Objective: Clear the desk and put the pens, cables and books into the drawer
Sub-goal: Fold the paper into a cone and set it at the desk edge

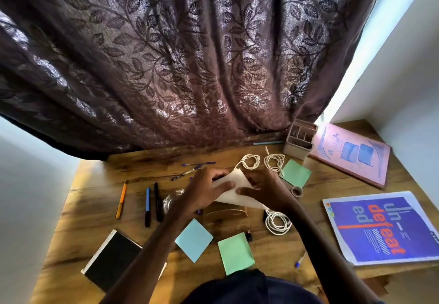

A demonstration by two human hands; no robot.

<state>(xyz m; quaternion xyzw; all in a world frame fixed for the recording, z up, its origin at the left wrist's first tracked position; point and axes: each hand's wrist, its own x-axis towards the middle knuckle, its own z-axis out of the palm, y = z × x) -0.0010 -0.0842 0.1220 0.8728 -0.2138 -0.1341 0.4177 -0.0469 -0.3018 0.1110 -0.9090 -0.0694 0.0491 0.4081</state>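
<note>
Both hands meet over the middle of the wooden desk (95,208) on a white sheet of paper (234,191). My left hand (204,191) grips its left side, and my right hand (263,188) pinches its right side. An orange pen (121,200), a blue pen (147,206) and a black pen (157,201) lie to the left. Purple pens (190,170) lie further back. Two coiled white cables (248,161) (274,161) sit behind the hands, a third (278,221) near my right forearm. A black notebook (112,259), a blue book (380,229) and a pink book (351,154) lie around.
Blue and green sticky-note pads (193,239) (235,252) (295,173) lie on the desk. A beige organiser (300,142) stands at the back right, a tape roll (297,191) by my right wrist. A glass (172,200) sits under my left wrist. A patterned curtain (190,66) hangs behind.
</note>
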